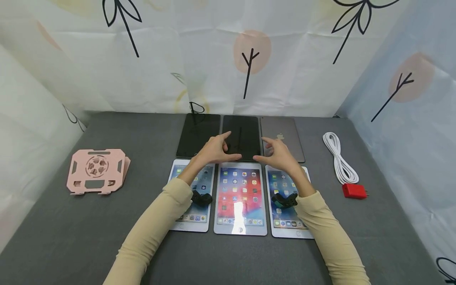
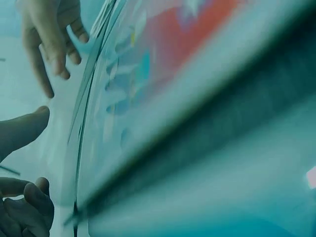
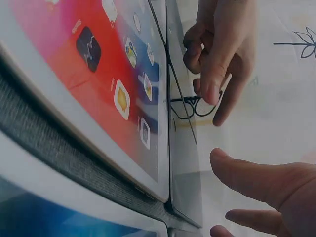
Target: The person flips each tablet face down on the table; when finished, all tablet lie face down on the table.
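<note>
Over the middle black tablet in the back row, my left hand hovers with thumb and index finger stretched out and the other fingers loosely bent. My right hand faces it in much the same pose, near the grey tablet with an apple logo. A gap separates the two thumbs, and neither hand holds anything. Just in front lies a white tablet with a lit home screen. Both wrist views show the left thumb and right thumb apart from the tablets.
Another black tablet lies back left. White tablets with lit screens lie left and right, under the forearms. A pink ventilated stand is far left; a coiled white cable and red charger plug are right. Fabric walls surround the table.
</note>
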Demonstrator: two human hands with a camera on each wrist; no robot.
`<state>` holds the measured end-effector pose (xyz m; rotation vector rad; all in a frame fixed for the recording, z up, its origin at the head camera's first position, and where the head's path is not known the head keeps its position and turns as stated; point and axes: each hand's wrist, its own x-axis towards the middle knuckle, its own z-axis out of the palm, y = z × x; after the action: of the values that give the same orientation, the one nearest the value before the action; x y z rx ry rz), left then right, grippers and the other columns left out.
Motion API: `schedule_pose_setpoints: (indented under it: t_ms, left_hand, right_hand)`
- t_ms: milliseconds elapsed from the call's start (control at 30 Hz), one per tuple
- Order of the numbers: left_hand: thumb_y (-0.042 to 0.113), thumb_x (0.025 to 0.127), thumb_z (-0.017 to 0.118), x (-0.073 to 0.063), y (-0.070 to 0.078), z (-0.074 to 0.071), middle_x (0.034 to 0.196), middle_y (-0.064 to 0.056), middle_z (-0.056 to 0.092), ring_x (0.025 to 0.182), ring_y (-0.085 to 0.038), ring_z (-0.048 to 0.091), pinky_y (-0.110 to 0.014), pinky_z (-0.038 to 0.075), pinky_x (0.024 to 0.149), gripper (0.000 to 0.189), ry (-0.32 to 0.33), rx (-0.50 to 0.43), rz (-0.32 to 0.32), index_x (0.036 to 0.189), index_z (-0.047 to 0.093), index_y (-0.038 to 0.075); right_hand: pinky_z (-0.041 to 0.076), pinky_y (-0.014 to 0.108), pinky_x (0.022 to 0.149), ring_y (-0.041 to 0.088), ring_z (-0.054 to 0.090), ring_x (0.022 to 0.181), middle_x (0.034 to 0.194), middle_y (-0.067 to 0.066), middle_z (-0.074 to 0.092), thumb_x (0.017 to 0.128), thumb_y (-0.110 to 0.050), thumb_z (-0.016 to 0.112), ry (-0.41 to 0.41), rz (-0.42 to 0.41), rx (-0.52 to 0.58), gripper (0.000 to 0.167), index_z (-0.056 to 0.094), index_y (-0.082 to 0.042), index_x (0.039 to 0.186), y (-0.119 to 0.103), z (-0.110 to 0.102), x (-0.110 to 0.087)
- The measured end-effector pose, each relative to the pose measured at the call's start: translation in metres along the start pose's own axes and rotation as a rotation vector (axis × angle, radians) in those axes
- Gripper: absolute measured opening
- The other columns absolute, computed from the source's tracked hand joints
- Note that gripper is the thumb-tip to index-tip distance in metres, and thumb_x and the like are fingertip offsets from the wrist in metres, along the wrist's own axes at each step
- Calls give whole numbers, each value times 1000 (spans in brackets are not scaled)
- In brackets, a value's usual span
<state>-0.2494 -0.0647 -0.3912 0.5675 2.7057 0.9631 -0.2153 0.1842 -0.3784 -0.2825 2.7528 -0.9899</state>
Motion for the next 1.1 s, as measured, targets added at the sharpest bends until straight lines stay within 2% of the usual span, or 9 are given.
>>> schedule_pose_setpoints:
  t_ms: [167, 333, 500, 667, 733, 800, 900, 1000, 1100]
  left_hand:
    - [46, 84, 81, -8, -16, -10, 96, -11, 61, 72, -17, 49, -28, 41, 68, 102, 0, 47, -24, 161, 29, 3]
    - [46, 83, 82, -12, -25, -10, 101, -15, 62, 74, -18, 49, -27, 40, 67, 105, -20, 67, -34, 161, 27, 2]
    - [47, 83, 81, -9, -27, -4, 98, -15, 60, 76, -18, 48, -25, 37, 63, 100, -10, 113, -32, 158, 34, 1]
    - [49, 85, 79, -7, -26, 1, 86, -11, 52, 69, -17, 43, -24, 34, 57, 92, 13, 161, -65, 154, 42, 1]
    - [49, 85, 79, -7, -25, 2, 87, -11, 54, 71, -18, 45, -25, 35, 58, 90, 17, 168, -80, 153, 44, 1]
    - [49, 85, 79, -6, -24, 2, 93, -13, 58, 77, -20, 48, -26, 38, 62, 90, 18, 173, -93, 153, 44, 1]
    - [50, 85, 79, -7, -23, 3, 117, -20, 66, 90, -24, 55, -31, 46, 73, 91, 19, 172, -108, 153, 44, 1]
    - [51, 85, 79, -6, -22, 2, 142, -22, 60, 103, -29, 57, -37, 50, 84, 91, 16, 175, -120, 154, 43, 2]
    - [52, 85, 79, -6, -21, 2, 151, -20, 53, 111, -30, 57, -41, 51, 91, 91, 14, 184, -127, 154, 43, 3]
  right_hand:
    - [50, 58, 102, 50, 55, 127, 142, 32, 46, 93, -30, 75, -25, 7, 27, 84, 32, 0, 158, -2, 5, 7]
    - [48, 56, 107, 47, 52, 129, 146, 33, 44, 92, -29, 76, -69, 40, 35, 88, 29, 5, 158, -2, 11, 15]
    - [45, 51, 104, 38, 44, 123, 147, 33, 40, 90, -30, 78, -91, 69, 29, 92, 28, 9, 157, 2, 17, 21]
    - [44, 53, 103, 38, 43, 121, 144, 35, 40, 90, -28, 78, -80, 38, 35, 82, 39, 10, 152, 3, 20, 23]
    - [44, 55, 106, 39, 43, 124, 146, 35, 39, 90, -27, 78, -76, 44, 41, 83, 38, 11, 152, 2, 20, 24]
    - [43, 55, 109, 40, 42, 130, 149, 35, 36, 90, -27, 78, -74, 62, 46, 86, 34, 11, 153, 2, 20, 24]
    - [40, 57, 113, 42, 38, 135, 151, 34, 33, 90, -27, 79, -72, 90, 59, 90, 30, 10, 155, 2, 21, 24]
    - [38, 58, 114, 43, 36, 136, 150, 32, 33, 89, -27, 79, -65, 109, 76, 91, 29, 8, 157, 2, 22, 26]
    - [36, 59, 115, 44, 34, 137, 150, 31, 34, 88, -26, 80, -52, 128, 99, 92, 29, 7, 157, 2, 24, 26]
